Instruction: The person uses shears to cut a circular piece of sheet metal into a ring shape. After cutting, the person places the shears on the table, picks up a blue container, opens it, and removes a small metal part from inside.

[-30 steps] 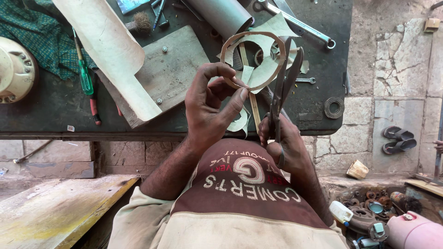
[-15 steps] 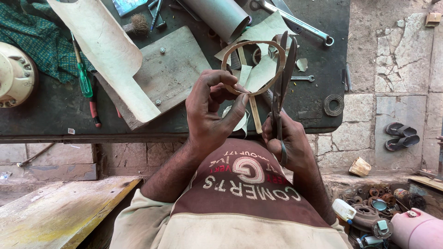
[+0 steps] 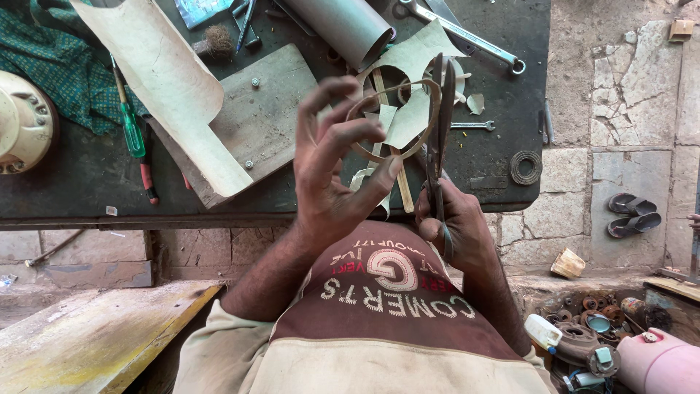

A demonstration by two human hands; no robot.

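From the head view I see my left hand (image 3: 339, 171) pinching a thin paper ring (image 3: 394, 120) between thumb and fingertips, above the dark workbench (image 3: 87, 182). My right hand (image 3: 456, 226) grips scissors (image 3: 440, 124), blades nearly closed against the ring's right edge. I see no containers holding anything.

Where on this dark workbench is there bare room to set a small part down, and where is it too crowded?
Free: the bench strip along its near edge, between the red screwdriver and the white fan housing, and the patch between the small spanner and the rubber ring. Crowded: the middle, around the cut card, grey tube and metal plate.
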